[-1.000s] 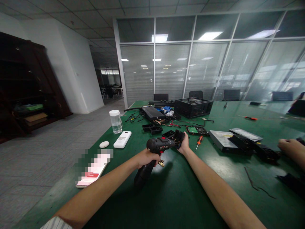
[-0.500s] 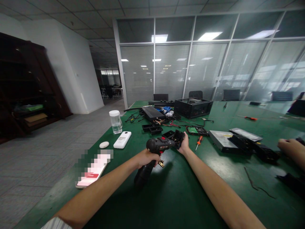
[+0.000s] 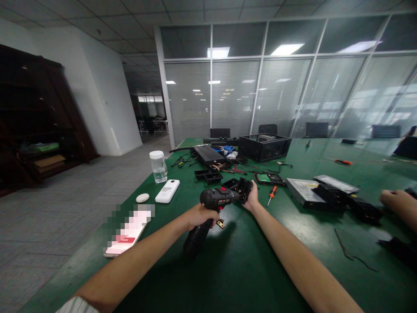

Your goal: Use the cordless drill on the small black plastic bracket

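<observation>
A black cordless drill is gripped by its handle in my left hand, with its chuck pointing right. My right hand holds a small black plastic housing tilted up against the drill's front end. The tip of the drill bit is hidden at the housing. A small brass-coloured piece shows just under my left hand. Another black plastic tray lies on the table right behind the housing. To the right of my right hand lies an orange-handled screwdriver.
A bottle, a white device and a phone lie left on the green table. Cables, black trays and a black case are behind. A metal drive and another person's hand are on the right.
</observation>
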`<action>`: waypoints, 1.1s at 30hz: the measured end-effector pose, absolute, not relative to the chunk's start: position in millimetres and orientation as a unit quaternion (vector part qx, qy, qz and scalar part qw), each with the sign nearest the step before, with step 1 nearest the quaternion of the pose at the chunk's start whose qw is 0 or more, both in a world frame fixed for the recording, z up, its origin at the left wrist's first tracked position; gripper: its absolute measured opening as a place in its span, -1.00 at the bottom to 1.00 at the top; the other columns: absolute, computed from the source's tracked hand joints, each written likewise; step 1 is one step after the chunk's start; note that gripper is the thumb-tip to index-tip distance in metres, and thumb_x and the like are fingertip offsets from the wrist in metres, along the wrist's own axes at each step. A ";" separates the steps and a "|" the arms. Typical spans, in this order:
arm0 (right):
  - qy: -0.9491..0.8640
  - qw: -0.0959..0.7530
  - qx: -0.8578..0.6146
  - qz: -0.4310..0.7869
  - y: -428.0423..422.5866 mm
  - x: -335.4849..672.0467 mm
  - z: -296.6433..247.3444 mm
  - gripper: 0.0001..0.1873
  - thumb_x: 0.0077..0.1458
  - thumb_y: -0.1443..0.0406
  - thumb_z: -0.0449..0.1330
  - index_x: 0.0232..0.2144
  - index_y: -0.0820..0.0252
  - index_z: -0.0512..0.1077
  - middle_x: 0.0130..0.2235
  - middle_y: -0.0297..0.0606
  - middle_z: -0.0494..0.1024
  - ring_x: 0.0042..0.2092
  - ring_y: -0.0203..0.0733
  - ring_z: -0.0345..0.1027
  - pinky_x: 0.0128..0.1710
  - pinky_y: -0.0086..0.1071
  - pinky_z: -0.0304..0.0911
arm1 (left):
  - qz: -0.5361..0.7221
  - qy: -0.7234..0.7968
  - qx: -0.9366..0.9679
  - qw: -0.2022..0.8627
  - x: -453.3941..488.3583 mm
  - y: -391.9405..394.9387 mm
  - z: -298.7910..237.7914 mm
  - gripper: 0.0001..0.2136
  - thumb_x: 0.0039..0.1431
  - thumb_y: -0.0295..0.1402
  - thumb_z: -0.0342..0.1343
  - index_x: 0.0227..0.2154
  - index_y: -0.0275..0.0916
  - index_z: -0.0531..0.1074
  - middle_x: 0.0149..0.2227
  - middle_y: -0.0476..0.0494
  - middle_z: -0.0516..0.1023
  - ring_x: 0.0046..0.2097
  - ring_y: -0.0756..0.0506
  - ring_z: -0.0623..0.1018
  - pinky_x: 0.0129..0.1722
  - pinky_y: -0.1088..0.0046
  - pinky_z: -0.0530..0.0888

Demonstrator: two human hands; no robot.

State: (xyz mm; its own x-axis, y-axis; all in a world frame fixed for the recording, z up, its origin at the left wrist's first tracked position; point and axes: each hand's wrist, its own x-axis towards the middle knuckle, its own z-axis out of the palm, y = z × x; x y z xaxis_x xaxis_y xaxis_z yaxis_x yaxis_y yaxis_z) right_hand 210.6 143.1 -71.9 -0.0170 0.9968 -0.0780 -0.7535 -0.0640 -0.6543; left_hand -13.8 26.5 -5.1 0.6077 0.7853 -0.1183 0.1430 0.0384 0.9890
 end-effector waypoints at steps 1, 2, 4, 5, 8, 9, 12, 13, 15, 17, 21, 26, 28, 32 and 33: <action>-0.225 0.645 -0.270 0.679 143.2 210.8 -72.2 -0.47 -0.06 -0.07 -0.13 -0.48 0.21 0.40 -0.50 -0.21 0.49 -0.42 -0.11 0.38 -0.43 -0.25 0.29 | 0.258 0.359 0.644 0.624 -13.7 26.4 -4.8 -0.90 -0.21 -0.44 0.03 -0.56 -0.36 0.34 -0.62 -0.04 0.36 -0.57 0.02 0.35 -0.51 0.47 0.29; -0.227 0.643 -0.268 0.680 143.4 210.9 -72.5 -0.47 -0.06 -0.07 -0.13 -0.48 0.21 0.40 -0.50 -0.21 0.49 -0.42 -0.11 0.38 -0.43 -0.25 0.29 | 0.258 0.359 0.645 0.623 -13.6 26.2 -4.6 -0.90 -0.21 -0.44 0.03 -0.56 -0.37 0.34 -0.62 -0.05 0.36 -0.57 0.02 0.35 -0.51 0.47 0.29; -0.230 0.642 -0.263 0.682 143.9 211.2 -73.1 -0.47 -0.05 -0.07 -0.13 -0.48 0.21 0.40 -0.50 -0.21 0.49 -0.42 -0.11 0.38 -0.42 -0.24 0.29 | 0.258 0.360 0.645 0.623 -13.4 25.8 -4.4 -0.90 -0.21 -0.44 0.03 -0.55 -0.36 0.34 -0.62 -0.04 0.36 -0.57 0.02 0.35 -0.51 0.47 0.28; -0.230 0.643 -0.261 0.682 144.1 211.2 -73.3 -0.47 -0.04 -0.07 -0.13 -0.48 0.20 0.40 -0.50 -0.21 0.49 -0.42 -0.11 0.38 -0.42 -0.24 0.28 | 0.258 0.361 0.644 0.623 -13.4 25.6 -4.3 -0.90 -0.21 -0.44 0.03 -0.55 -0.36 0.34 -0.62 -0.04 0.36 -0.57 0.02 0.34 -0.51 0.47 0.28; -0.229 0.648 -0.258 0.679 145.1 211.2 -73.9 -0.48 -0.04 -0.07 -0.14 -0.47 0.20 0.40 -0.49 -0.22 0.49 -0.42 -0.12 0.38 -0.42 -0.25 0.28 | 0.260 0.364 0.641 0.624 -13.4 25.3 -4.4 -0.90 -0.21 -0.44 0.03 -0.56 -0.36 0.34 -0.62 -0.04 0.35 -0.57 0.03 0.34 -0.51 0.47 0.28; -0.229 0.649 -0.258 0.678 145.4 211.2 -74.1 -0.48 -0.04 -0.07 -0.14 -0.47 0.20 0.40 -0.49 -0.22 0.49 -0.42 -0.12 0.38 -0.42 -0.25 0.29 | 0.259 0.366 0.641 0.623 -13.5 25.3 -4.5 -0.91 -0.21 -0.44 0.03 -0.56 -0.36 0.34 -0.62 -0.04 0.35 -0.57 0.03 0.34 -0.51 0.47 0.28; -0.232 0.648 -0.259 0.677 146.2 211.7 -75.2 -0.47 -0.04 -0.07 -0.13 -0.46 0.20 0.40 -0.49 -0.21 0.49 -0.42 -0.12 0.38 -0.42 -0.25 0.29 | 0.257 0.368 0.641 0.623 -13.5 25.4 -4.7 -0.90 -0.21 -0.43 0.04 -0.56 -0.36 0.33 -0.62 -0.04 0.35 -0.57 0.03 0.34 -0.52 0.48 0.28; -0.233 0.647 -0.260 0.678 146.5 211.9 -75.7 -0.47 -0.05 -0.07 -0.13 -0.46 0.20 0.40 -0.49 -0.21 0.50 -0.42 -0.11 0.38 -0.43 -0.25 0.29 | 0.256 0.369 0.640 0.623 -13.4 25.5 -4.8 -0.90 -0.21 -0.43 0.04 -0.56 -0.36 0.33 -0.62 -0.04 0.35 -0.57 0.03 0.34 -0.52 0.48 0.28; -0.234 0.646 -0.261 0.678 146.9 212.2 -76.4 -0.47 -0.05 -0.08 -0.13 -0.46 0.21 0.40 -0.48 -0.21 0.50 -0.42 -0.11 0.38 -0.43 -0.25 0.29 | 0.254 0.372 0.641 0.621 -13.1 25.7 -5.1 -0.91 -0.21 -0.43 0.03 -0.56 -0.36 0.33 -0.63 -0.04 0.35 -0.57 0.03 0.34 -0.52 0.49 0.27; -0.235 0.648 -0.261 0.676 147.0 212.3 -76.4 -0.48 -0.05 -0.07 -0.13 -0.46 0.20 0.40 -0.49 -0.22 0.50 -0.43 -0.13 0.38 -0.43 -0.25 0.29 | 0.253 0.377 0.645 0.614 -12.5 25.7 -5.5 -0.92 -0.21 -0.45 0.03 -0.57 -0.35 0.32 -0.64 -0.02 0.34 -0.57 0.03 0.33 -0.53 0.50 0.26; -0.235 0.647 -0.264 0.675 145.7 211.7 -74.3 -0.48 -0.05 -0.07 -0.13 -0.47 0.19 0.40 -0.50 -0.22 0.50 -0.43 -0.13 0.38 -0.42 -0.26 0.29 | 0.252 0.382 0.655 0.600 -11.4 24.6 -5.7 -0.94 -0.22 -0.46 0.05 -0.59 -0.34 0.31 -0.65 0.01 0.32 -0.58 0.04 0.31 -0.55 0.51 0.24; -0.235 0.645 -0.272 0.674 143.5 210.5 -71.5 -0.47 -0.06 -0.07 -0.14 -0.48 0.21 0.40 -0.50 -0.20 0.50 -0.41 -0.11 0.39 -0.40 -0.24 0.30 | 0.247 0.384 0.675 0.580 -10.8 22.1 -3.9 -0.85 -0.17 -0.34 0.10 -0.58 -0.35 0.33 -0.65 0.00 0.33 -0.58 0.05 0.30 -0.55 0.50 0.23; -0.233 0.648 -0.272 0.672 143.3 210.3 -71.5 -0.48 -0.06 -0.07 -0.13 -0.48 0.20 0.40 -0.49 -0.21 0.50 -0.41 -0.11 0.39 -0.39 -0.25 0.30 | 0.248 0.383 0.674 0.582 -11.0 21.5 -3.2 -0.83 -0.17 -0.31 0.11 -0.57 -0.35 0.34 -0.65 0.00 0.34 -0.58 0.06 0.30 -0.54 0.50 0.23; -0.233 0.649 -0.270 0.672 143.9 210.3 -72.3 -0.49 -0.06 -0.07 -0.13 -0.46 0.19 0.39 -0.49 -0.22 0.50 -0.42 -0.13 0.39 -0.41 -0.27 0.29 | 0.247 0.382 0.664 0.593 -11.9 21.9 -3.1 -0.85 -0.18 -0.35 0.10 -0.56 -0.35 0.34 -0.65 0.00 0.33 -0.58 0.05 0.31 -0.54 0.50 0.23; -0.232 0.650 -0.269 0.672 144.0 210.4 -72.4 -0.49 -0.06 -0.07 -0.13 -0.45 0.19 0.39 -0.49 -0.22 0.50 -0.43 -0.13 0.39 -0.42 -0.27 0.29 | 0.248 0.381 0.663 0.595 -12.1 22.2 -3.4 -0.87 -0.18 -0.37 0.10 -0.57 -0.35 0.34 -0.66 0.00 0.33 -0.58 0.05 0.31 -0.54 0.50 0.23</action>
